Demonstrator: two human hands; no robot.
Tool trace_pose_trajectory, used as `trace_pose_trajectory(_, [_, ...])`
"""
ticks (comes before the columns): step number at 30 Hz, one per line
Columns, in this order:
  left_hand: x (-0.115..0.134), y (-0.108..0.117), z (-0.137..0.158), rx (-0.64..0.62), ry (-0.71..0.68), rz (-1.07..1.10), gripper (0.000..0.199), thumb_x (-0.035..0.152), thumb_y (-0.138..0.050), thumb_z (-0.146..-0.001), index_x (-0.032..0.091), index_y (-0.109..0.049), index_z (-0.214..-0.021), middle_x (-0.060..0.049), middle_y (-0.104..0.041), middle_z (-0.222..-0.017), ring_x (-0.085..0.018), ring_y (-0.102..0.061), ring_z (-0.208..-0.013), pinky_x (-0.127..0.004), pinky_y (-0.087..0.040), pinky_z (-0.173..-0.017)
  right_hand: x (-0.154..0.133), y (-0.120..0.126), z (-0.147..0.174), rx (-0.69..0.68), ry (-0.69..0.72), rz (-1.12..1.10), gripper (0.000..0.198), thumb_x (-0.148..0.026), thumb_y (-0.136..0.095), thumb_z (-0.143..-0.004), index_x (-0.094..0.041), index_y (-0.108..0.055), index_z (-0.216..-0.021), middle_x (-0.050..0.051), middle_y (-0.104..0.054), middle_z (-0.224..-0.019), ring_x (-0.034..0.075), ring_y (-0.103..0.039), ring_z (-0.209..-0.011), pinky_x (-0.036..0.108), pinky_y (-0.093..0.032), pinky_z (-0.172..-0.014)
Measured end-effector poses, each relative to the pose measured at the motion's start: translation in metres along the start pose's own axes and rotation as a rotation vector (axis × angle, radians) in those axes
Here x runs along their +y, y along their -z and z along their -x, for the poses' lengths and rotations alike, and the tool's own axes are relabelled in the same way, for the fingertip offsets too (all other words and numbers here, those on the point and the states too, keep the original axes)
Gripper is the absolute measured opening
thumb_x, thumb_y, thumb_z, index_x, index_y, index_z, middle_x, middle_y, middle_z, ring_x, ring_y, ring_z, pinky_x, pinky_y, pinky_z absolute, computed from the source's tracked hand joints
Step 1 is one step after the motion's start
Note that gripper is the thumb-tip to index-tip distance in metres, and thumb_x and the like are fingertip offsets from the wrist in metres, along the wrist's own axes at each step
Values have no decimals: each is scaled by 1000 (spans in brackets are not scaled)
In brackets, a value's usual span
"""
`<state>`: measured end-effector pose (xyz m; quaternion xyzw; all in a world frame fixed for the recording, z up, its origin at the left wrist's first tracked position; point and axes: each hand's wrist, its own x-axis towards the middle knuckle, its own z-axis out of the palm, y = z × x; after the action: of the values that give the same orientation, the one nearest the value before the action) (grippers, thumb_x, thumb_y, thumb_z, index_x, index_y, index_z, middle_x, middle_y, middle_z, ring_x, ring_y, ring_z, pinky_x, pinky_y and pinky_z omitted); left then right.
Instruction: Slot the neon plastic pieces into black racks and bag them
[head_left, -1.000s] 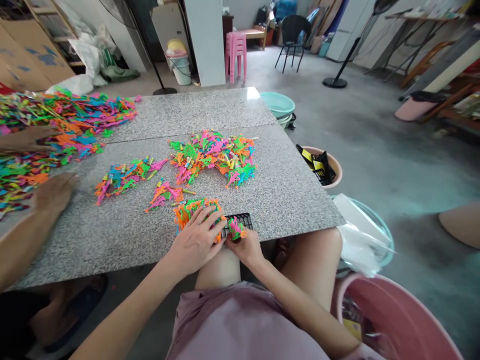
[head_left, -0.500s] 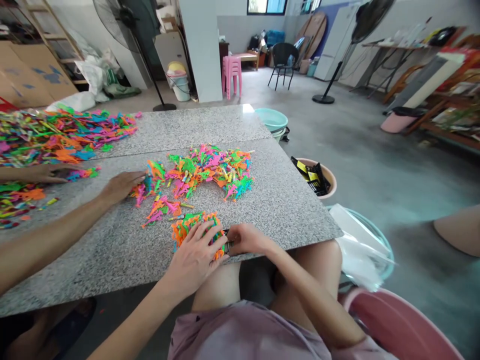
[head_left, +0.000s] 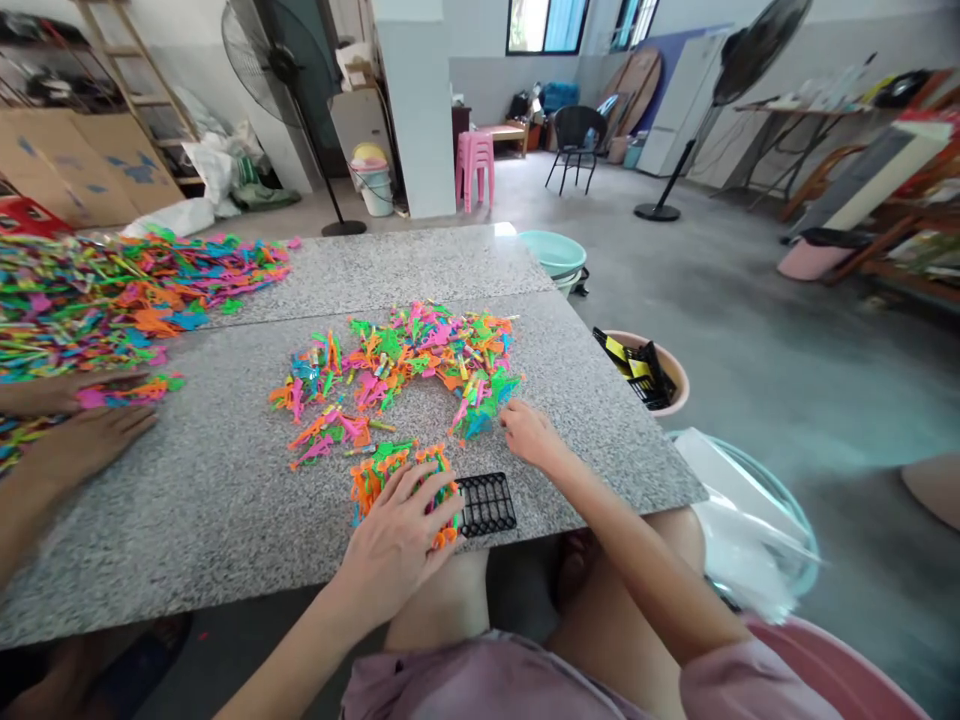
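My left hand (head_left: 397,525) lies with spread fingers on a block of upright orange, green and pink plastic toys (head_left: 367,485) near the table's front edge. A black plastic lattice rack (head_left: 487,503), its slots bare, sticks out to the right from beside that block. My right hand (head_left: 532,432) is at the right end of a loose pile of small bright plastic toys (head_left: 420,345), its fingers curled together by some blue and green pieces (head_left: 491,395). Whether a piece is pinched in the fingertips is hidden. Two smaller heaps of toys (head_left: 311,372) (head_left: 330,432) lie left of the pile.
A co-worker's hands (head_left: 97,435) are at the left, beside a large heap of coloured toys (head_left: 135,285) on the speckled stone table (head_left: 247,500). Off the right edge stand a tub of black racks (head_left: 679,385), a teal basin (head_left: 551,250) and a basket with clear plastic (head_left: 750,530).
My right hand has left the black rack beside my left hand and moved up and right to the pile, uncovering the rack. The co-worker's hand has drawn back left from the small heap.
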<state>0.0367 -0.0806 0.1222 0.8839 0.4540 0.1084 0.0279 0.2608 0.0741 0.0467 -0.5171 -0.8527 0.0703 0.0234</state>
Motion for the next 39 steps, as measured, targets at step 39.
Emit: trace_pose_trajectory(39, [1,5,-1,28,6,19,19,29,-60,-90,25,-65,-108,-5,-60,-124,-28,-46,-124,-49,-43,-105,-65,1,-67,-46,500,214,27,-12,-40,-98,-14,-56,-119,10,-65,-109,22,-60,-104,33,-51,-83])
